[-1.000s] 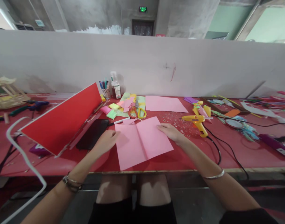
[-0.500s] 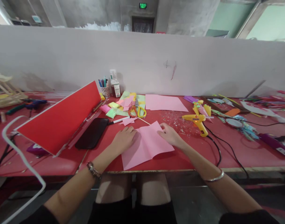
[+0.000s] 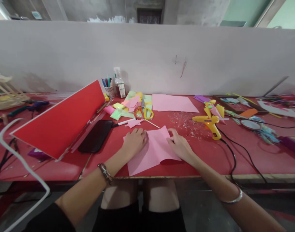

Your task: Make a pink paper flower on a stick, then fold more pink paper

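Left hand (image 3: 134, 140) and right hand (image 3: 179, 145) press flat, fingers open, on folded pink paper (image 3: 153, 151) on the tabletop (image 3: 246, 154).

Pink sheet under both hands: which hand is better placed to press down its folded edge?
Probably the left hand: it lies flat on the pink sheet beside the fold. The right hand rests at the sheet's right edge.

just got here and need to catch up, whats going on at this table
A person sits at a red table working on a pink sheet of paper. The left hand lies flat on its left part, and the right hand presses on its right side, where the edge lifts a little. Scissors, a yellow glue gun, a black phone and paper scraps lie around it.
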Demonstrator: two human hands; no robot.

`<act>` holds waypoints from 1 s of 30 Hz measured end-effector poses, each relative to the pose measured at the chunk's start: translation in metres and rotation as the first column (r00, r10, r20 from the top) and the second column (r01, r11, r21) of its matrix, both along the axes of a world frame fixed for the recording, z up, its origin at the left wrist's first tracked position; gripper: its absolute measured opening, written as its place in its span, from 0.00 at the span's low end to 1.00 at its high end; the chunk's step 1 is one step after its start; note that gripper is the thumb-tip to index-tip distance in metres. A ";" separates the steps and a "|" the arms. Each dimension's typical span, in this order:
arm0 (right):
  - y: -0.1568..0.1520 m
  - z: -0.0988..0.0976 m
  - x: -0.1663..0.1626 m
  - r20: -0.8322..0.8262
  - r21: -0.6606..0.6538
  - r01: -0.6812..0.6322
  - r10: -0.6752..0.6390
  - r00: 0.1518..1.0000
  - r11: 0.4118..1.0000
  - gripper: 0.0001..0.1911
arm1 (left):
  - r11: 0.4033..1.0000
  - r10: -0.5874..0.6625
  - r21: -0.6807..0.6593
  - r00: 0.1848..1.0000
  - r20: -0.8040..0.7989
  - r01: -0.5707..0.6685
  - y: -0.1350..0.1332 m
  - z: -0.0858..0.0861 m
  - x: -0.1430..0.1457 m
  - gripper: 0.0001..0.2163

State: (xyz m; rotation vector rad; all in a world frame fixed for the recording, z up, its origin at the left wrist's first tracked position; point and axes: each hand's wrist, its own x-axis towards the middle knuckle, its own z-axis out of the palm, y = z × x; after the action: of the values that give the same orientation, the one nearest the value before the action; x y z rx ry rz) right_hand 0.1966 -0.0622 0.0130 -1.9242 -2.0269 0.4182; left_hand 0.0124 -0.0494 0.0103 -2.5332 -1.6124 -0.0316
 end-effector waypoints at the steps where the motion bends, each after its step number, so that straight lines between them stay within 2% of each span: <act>1: -0.001 -0.001 0.000 0.007 0.007 0.002 -0.002 1.000 1.000 0.17 | 1.000 -0.001 0.006 1.000 -0.002 0.001 0.000 0.000 0.000 0.17; 14: -0.006 -0.003 0.003 0.065 0.005 0.027 -0.028 0.997 1.000 0.17 | 1.000 0.006 -0.001 0.998 -0.060 -0.006 -0.001 0.001 0.002 0.17; 17: -0.009 -0.005 0.006 0.020 0.047 0.053 -0.054 0.998 0.998 0.18 | 1.000 0.008 -0.009 0.999 -0.051 -0.008 -0.001 0.000 0.003 0.18; 23: -0.018 -0.005 0.009 -0.239 0.026 0.011 -0.004 0.971 1.000 0.24 | 0.997 0.069 -0.040 0.997 0.025 -0.068 -0.017 -0.002 0.001 0.18; 30: -0.024 -0.005 0.009 -0.214 0.048 0.008 0.002 0.977 0.999 0.25 | 0.994 0.062 -0.096 0.993 0.104 -0.052 -0.028 -0.004 -0.005 0.19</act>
State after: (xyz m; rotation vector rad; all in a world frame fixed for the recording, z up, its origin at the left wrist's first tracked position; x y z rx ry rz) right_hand 0.2059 -0.0864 0.0080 -1.7702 -1.8784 0.5460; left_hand 0.0073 -0.0770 0.0068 -2.5945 -1.7650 -0.0897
